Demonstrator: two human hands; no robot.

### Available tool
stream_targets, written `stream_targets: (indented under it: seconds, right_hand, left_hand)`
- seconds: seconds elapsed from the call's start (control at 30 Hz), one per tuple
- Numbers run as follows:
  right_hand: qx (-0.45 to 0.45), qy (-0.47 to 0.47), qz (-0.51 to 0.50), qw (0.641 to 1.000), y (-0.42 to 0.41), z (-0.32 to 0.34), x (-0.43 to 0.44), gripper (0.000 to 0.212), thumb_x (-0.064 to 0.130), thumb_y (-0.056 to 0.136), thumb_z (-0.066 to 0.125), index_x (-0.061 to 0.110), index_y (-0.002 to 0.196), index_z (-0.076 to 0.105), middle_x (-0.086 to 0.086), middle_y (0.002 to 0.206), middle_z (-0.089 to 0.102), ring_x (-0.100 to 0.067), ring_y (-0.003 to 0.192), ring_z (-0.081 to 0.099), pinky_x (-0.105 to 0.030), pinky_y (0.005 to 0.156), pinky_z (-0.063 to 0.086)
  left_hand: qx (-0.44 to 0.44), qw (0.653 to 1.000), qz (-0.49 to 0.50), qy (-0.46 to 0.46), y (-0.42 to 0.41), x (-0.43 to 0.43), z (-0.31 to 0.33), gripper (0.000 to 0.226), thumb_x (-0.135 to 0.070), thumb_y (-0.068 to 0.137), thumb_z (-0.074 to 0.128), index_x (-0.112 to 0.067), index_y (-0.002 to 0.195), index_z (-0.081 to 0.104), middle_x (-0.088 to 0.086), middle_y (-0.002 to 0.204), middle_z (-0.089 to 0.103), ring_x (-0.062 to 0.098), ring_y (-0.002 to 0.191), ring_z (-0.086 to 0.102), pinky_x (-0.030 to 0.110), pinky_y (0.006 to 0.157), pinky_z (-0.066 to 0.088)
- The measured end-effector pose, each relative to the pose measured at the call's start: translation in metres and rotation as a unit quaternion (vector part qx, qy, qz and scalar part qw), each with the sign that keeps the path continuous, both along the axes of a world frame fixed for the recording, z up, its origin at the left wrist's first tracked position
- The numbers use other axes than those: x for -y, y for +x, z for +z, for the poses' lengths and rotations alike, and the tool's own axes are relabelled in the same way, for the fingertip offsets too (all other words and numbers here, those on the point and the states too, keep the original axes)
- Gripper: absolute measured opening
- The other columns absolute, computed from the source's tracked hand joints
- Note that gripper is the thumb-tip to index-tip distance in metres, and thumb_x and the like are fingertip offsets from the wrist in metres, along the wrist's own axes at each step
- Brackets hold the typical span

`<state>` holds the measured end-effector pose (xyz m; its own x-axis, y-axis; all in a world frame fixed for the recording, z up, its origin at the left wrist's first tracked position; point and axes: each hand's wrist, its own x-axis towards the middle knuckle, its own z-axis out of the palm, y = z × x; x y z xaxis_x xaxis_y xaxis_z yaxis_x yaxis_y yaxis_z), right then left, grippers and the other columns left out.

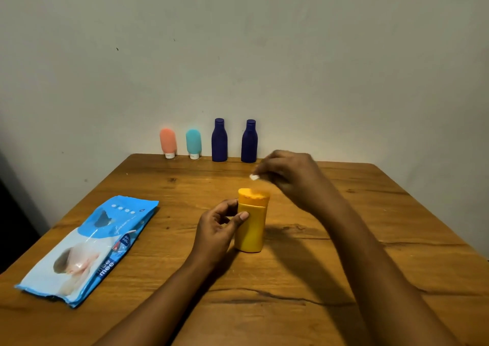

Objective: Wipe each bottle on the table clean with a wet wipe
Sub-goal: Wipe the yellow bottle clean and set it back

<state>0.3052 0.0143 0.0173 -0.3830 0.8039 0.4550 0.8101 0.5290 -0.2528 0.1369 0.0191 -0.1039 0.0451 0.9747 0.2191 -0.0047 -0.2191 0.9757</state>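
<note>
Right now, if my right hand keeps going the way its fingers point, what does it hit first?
The right hand points left and slightly down, pinching a white wipe. Its path probably passes just above the yellow bottle, though depth is unclear.

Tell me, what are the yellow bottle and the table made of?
Yellow bottle: apparently plastic, opaque and smooth with a soft sheen and a moulded cap seam. Table: looks like wood, or a wood-look surface; brown grain lines and dark knots show.

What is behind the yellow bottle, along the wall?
Four bottles: a pink tube, a teal tube and two dark blue bottles. The right hand covers the table just right of them.
</note>
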Motion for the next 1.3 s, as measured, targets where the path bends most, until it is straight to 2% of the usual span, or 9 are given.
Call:
stream_targets:
  seconds: [0.17,0.33,0.5,0.67,0.83,0.93,1.1,1.2,1.3]
  right_hand:
    - [0.101,0.012,0.045,0.994,-0.021,-0.016,0.002,0.028,0.017,0.094,0.053,0.021,0.12,0.06,0.004,0.123,0.056,-0.011,0.112,0.049,-0.023,0.087,0.044]
    - [0.103,-0.039,-0.015,0.994,0.028,-0.014,0.008,0.024,0.015,0.092,0.055,0.022,0.114,0.063,0.004,0.114,0.062,-0.006,0.099,0.055,-0.02,0.083,0.048]
    - [-0.013,0.006,0.001,1.0,0.001,-0.002,-0.004,0.024,0.011,0.09,0.058,0.019,0.111,0.066,0.003,0.111,0.062,-0.003,0.095,0.053,-0.015,0.08,0.045]
    - [0.096,0.006,0.041,0.995,-0.023,-0.017,-0.006,0.027,0.015,0.093,0.055,0.022,0.119,0.061,0.004,0.119,0.057,-0.01,0.108,0.05,-0.018,0.081,0.041]
    - [-0.012,-0.084,0.015,0.996,0.042,-0.032,-0.005,0.023,0.011,0.089,0.061,0.021,0.108,0.068,0.007,0.104,0.063,-0.001,0.091,0.056,-0.012,0.073,0.044]
    - [-0.137,-0.102,0.011,0.985,0.054,-0.049,-0.012,0.021,0.011,0.087,0.063,0.023,0.103,0.07,0.012,0.098,0.064,0.001,0.091,0.057,-0.01,0.073,0.044]
    - [-0.369,-0.12,-0.024,0.921,0.03,-0.085,-0.028,0.021,0.01,0.086,0.064,0.029,0.093,0.069,0.013,0.096,0.066,0.002,0.09,0.059,-0.012,0.072,0.05]
    - [-0.375,-0.162,-0.032,0.912,0.015,-0.107,-0.027,0.02,0.014,0.089,0.062,0.032,0.09,0.069,0.016,0.094,0.065,0.004,0.091,0.059,-0.018,0.076,0.051]
    - [-0.361,-0.162,-0.044,0.917,0.014,-0.122,-0.029,0.016,0.013,0.089,0.061,0.024,0.094,0.072,0.014,0.094,0.065,0.006,0.09,0.058,-0.019,0.077,0.049]
  left_hand:
    - [-0.034,0.999,0.006,0.04,0.0,-0.002,0.0,0.031,-0.034,0.081,0.066,-0.028,0.111,0.068,-0.007,0.109,0.073,0.016,0.106,0.065,0.058,0.094,0.05]
    - [-0.021,1.0,0.013,0.01,0.0,-0.002,-0.002,0.033,-0.038,0.076,0.068,-0.033,0.108,0.068,-0.011,0.11,0.071,0.018,0.107,0.063,0.058,0.091,0.053]
    - [-0.02,1.0,0.015,0.008,-0.001,-0.001,-0.003,0.024,-0.029,0.082,0.069,-0.034,0.105,0.07,-0.008,0.109,0.072,0.017,0.107,0.064,0.057,0.093,0.052]
    - [-0.022,0.999,0.019,0.026,-0.001,0.0,-0.005,0.027,-0.032,0.082,0.068,-0.028,0.108,0.07,-0.004,0.108,0.073,0.019,0.105,0.065,0.058,0.093,0.051]
    - [-0.013,0.999,0.032,0.016,0.0,-0.005,-0.008,0.023,-0.017,0.087,0.067,-0.027,0.108,0.067,-0.003,0.108,0.072,0.013,0.106,0.065,0.042,0.09,0.057]
    - [0.02,0.997,0.076,0.006,-0.007,-0.01,-0.005,0.028,-0.01,0.086,0.068,-0.022,0.111,0.063,0.0,0.106,0.069,0.016,0.101,0.066,0.021,0.073,0.057]
    - [0.059,0.986,0.099,-0.117,-0.018,-0.012,0.001,0.074,-0.004,0.083,0.072,-0.034,0.141,0.038,0.008,0.111,0.06,0.014,0.095,0.061,0.017,0.052,0.052]
    - [-0.183,0.967,0.138,-0.109,-0.028,-0.02,-0.005,0.065,-0.031,0.083,0.076,-0.025,0.14,0.046,-0.001,0.114,0.061,0.011,0.097,0.058,0.019,0.069,0.055]
    - [-0.443,0.87,0.178,-0.125,-0.035,-0.025,-0.01,0.066,-0.066,0.08,0.063,-0.025,0.13,0.054,-0.006,0.103,0.064,0.02,0.109,0.058,0.038,0.093,0.034]
